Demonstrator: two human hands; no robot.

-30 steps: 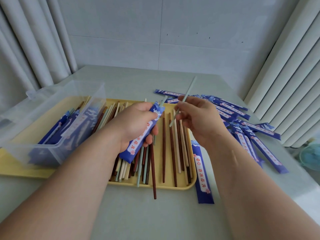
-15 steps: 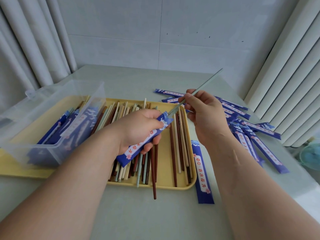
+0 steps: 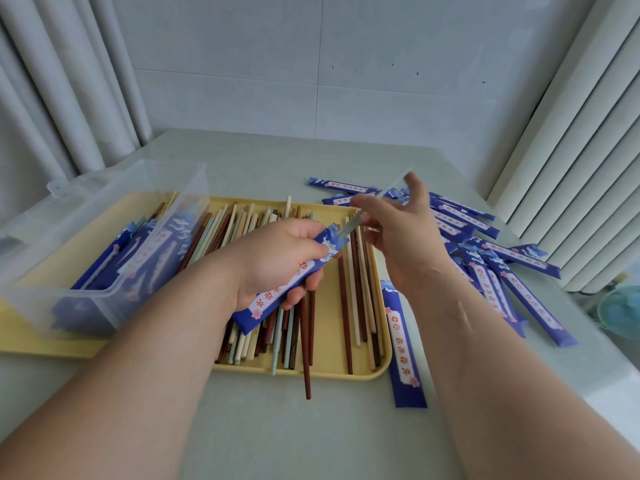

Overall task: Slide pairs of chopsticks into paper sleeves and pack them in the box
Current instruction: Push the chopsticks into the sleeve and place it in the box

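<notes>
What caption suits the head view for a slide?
Left hand grips a blue sleeve as a pale chopstick enters it beside the right hand, above a yellow tray.

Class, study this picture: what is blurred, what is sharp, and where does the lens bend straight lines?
Head view: right hand and pale chopstick smear with motion; left hand and blue sleeve are sharp; ribbed panels at right lean inward.

Right hand [image 3: 398, 233] blurred (chopstick [image 3: 349, 225] too); box [image 3: 114, 188] cut off left.
</notes>
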